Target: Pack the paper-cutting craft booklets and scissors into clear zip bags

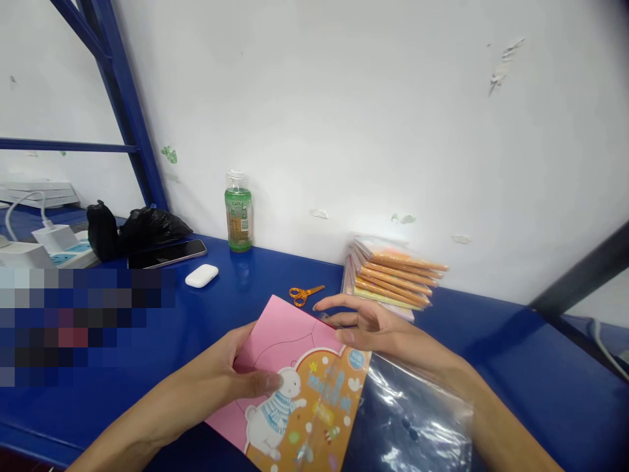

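Note:
A paper booklet (287, 334) with pink sheets and an orange cover showing a white bear in a blue striped sweater is tilted in front of me. My left hand (240, 373) grips its left side, thumb across the front. At the top right edge, my right hand (366, 324) has its thumb on the booklet and its other fingers curved behind. A clear plastic bag (417, 419) spreads beneath my right forearm, beside the booklet. Whether the bag is still around part of the booklet I cannot tell. Orange scissors (305, 295) lie just beyond my right fingertips.
Behind my right hand stands a stack of wrapped orange packets (398, 272). Along the wall are a green-labelled bottle (239, 213), a white earphone case (202, 276), a phone (170, 254) and black plastic bags (152, 226). Blue metal posts (122, 85) rise from the blue table (147, 354).

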Tool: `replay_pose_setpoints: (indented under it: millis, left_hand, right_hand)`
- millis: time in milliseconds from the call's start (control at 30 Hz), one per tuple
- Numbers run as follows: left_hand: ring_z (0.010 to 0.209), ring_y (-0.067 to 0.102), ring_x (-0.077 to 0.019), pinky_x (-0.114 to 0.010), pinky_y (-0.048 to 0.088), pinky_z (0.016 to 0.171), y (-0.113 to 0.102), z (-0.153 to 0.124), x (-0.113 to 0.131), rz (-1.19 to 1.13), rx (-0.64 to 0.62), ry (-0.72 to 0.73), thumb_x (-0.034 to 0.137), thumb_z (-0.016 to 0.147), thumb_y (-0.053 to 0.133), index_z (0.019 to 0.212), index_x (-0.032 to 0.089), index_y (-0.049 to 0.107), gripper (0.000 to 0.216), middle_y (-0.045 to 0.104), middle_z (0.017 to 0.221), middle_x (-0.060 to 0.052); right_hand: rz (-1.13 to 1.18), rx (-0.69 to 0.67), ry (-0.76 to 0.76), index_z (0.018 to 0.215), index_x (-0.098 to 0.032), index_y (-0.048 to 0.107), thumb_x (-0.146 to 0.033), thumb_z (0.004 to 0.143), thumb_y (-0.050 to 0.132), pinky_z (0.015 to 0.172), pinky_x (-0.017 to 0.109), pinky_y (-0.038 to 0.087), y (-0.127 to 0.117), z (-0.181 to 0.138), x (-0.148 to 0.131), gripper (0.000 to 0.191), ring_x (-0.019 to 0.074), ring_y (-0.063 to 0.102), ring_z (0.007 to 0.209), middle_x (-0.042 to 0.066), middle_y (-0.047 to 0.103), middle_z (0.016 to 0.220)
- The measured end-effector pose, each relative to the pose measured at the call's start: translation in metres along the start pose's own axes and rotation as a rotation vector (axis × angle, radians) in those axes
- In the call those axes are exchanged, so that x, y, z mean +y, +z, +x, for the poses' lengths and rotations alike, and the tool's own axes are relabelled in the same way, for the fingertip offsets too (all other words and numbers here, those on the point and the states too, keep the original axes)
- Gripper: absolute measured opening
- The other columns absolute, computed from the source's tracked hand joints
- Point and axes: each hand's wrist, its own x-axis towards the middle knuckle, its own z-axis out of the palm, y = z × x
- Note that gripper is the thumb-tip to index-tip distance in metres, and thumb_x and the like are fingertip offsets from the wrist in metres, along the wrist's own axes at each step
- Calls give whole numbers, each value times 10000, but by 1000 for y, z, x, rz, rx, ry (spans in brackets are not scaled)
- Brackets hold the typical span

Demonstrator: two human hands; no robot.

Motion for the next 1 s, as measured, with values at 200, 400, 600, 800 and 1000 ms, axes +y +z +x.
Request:
replay_pose_setpoints:
  millis: [200, 400, 600, 800, 1000]
  left_hand:
    - [920, 733, -228, -247, 581, 713, -6, -1, -2, -128, 58, 34, 395, 702, 891, 1105, 284, 710, 456, 783, 958, 22]
    - [935, 772, -281, -339, 627, 795, -13, -1, 6, -288, 14, 151, 333, 740, 869, 1223, 255, 661, 532, 817, 1016, -28]
    - [955, 774, -320, -346, 646, 755, -4, 2, 13, -278, 288, 275, 417, 653, 907, 1291, 247, 602, 727, 808, 1124, -71]
    - [1090, 729, -321, -338, 624, 839, 11, 7, 5, -157, 415, 377, 497, 723, 842, 1288, 240, 561, 681, 746, 1262, -76]
    - [1186, 680, -314, -377, 571, 967, 24, 8, 1, -153, 263, 362, 527, 852, 716, 1322, 227, 531, 587, 709, 1324, -85]
  right_hand:
    - [443, -98, -19, 1371, -199, 611, -605, 981, 521, 1078, 423, 435, -6, 5, 2, 570, 266, 630, 1236, 139, 699, 1292]
    - [527, -104, -13, 1408, -109, 588, -751, 972, 301, 1012, 432, 482, -17, 2, -5, 827, 301, 700, 1124, 199, 710, 1280]
    - [420, -78, -128, 1364, -131, 631, -760, 925, 457, 1036, 452, 473, -14, 3, -3, 787, 331, 679, 1177, 201, 724, 1260]
    - [191, 89, -201, 1250, -272, 685, -255, 857, 813, 1082, 432, 463, 4, 11, 13, 414, 252, 674, 1194, 63, 751, 1243]
    - [145, 169, -180, 1172, -220, 711, -314, 838, 833, 1006, 377, 521, 13, 17, 21, 367, 232, 718, 1096, 68, 786, 1151]
